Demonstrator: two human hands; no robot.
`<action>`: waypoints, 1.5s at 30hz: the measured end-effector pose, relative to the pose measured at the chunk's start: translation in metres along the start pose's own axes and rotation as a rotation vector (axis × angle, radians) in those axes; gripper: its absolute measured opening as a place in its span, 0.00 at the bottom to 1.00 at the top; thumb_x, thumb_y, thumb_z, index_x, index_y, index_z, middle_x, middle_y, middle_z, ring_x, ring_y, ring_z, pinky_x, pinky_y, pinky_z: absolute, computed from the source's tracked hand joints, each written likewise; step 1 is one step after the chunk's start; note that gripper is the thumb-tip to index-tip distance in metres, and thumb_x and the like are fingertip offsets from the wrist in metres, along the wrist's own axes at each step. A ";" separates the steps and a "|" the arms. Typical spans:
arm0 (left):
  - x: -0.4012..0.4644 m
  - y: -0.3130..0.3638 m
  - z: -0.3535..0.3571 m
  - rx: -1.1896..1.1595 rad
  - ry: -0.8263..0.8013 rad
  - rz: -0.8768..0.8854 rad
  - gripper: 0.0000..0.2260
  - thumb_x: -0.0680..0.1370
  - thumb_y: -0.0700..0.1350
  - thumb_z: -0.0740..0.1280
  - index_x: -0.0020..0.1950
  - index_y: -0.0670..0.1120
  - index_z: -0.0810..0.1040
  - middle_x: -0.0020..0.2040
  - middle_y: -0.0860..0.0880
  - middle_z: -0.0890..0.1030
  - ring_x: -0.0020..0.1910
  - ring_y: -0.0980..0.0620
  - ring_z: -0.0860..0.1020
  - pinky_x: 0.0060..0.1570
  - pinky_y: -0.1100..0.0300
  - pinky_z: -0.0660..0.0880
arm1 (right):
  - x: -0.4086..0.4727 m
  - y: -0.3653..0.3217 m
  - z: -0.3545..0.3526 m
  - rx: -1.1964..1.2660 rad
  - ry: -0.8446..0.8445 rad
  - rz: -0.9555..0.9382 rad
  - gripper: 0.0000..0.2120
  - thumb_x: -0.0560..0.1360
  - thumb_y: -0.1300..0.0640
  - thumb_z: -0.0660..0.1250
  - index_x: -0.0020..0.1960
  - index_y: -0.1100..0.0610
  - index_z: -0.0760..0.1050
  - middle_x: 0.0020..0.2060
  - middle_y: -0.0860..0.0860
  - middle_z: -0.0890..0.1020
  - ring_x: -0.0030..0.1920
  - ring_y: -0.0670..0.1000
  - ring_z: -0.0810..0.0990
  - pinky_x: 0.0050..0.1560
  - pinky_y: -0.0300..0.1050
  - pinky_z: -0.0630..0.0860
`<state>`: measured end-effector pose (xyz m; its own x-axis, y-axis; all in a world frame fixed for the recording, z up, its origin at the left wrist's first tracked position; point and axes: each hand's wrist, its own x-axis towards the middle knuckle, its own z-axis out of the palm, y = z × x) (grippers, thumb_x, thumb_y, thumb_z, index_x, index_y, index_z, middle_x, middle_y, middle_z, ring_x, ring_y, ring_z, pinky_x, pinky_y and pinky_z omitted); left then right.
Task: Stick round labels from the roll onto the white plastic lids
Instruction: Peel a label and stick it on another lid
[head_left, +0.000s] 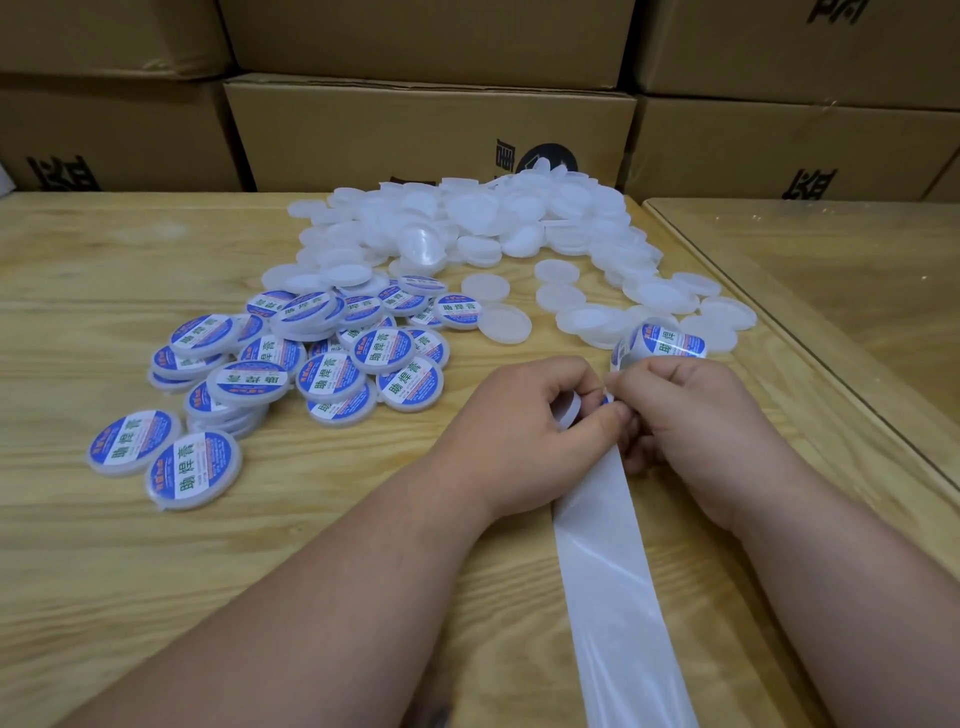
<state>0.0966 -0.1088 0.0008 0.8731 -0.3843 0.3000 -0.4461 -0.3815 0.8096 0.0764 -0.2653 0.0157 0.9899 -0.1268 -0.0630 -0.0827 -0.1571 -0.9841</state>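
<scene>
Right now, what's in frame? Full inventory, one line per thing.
labelled lids: a few dozen, white with blue-and-white round labels, loose pile on the table's left-centre
plain lids: many, too heaped to count, translucent white, pile at the table's far side, spilling toward the right edge
label roll: one, blue-and-white labels showing, just beyond the right hand
backing strip: one, glossy white, runs from the hands toward the near edge
lid in hand: one, white, mostly hidden by fingers
table: one, light wood
second table: one, light wood, at the right
cardboard boxes: several, brown, stacked behind the table
left hand: holds the lid
right hand: fingers pinch at the strip's end
</scene>
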 end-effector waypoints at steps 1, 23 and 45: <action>0.000 -0.001 -0.001 -0.018 -0.015 -0.007 0.12 0.76 0.53 0.72 0.38 0.49 0.75 0.33 0.57 0.77 0.33 0.59 0.71 0.34 0.66 0.66 | 0.001 0.001 0.000 0.001 0.002 0.001 0.13 0.76 0.62 0.65 0.34 0.59 0.80 0.26 0.55 0.78 0.27 0.51 0.77 0.26 0.42 0.74; 0.013 -0.004 -0.013 -0.546 0.354 -0.330 0.09 0.69 0.45 0.62 0.38 0.56 0.82 0.34 0.56 0.79 0.29 0.57 0.75 0.31 0.62 0.72 | 0.003 0.003 -0.002 -0.095 0.160 -0.052 0.08 0.62 0.54 0.62 0.31 0.58 0.67 0.24 0.52 0.71 0.24 0.51 0.70 0.26 0.44 0.70; 0.016 -0.005 -0.011 -0.639 0.174 -0.255 0.09 0.74 0.52 0.65 0.39 0.55 0.84 0.32 0.52 0.77 0.33 0.53 0.75 0.36 0.58 0.69 | -0.004 0.003 0.008 -0.168 0.203 -0.589 0.11 0.71 0.62 0.72 0.44 0.46 0.78 0.35 0.51 0.78 0.34 0.56 0.71 0.33 0.46 0.70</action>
<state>0.1146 -0.1041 0.0069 0.9774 -0.1886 0.0952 -0.0678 0.1468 0.9868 0.0730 -0.2570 0.0116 0.8350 -0.1529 0.5286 0.4347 -0.4058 -0.8040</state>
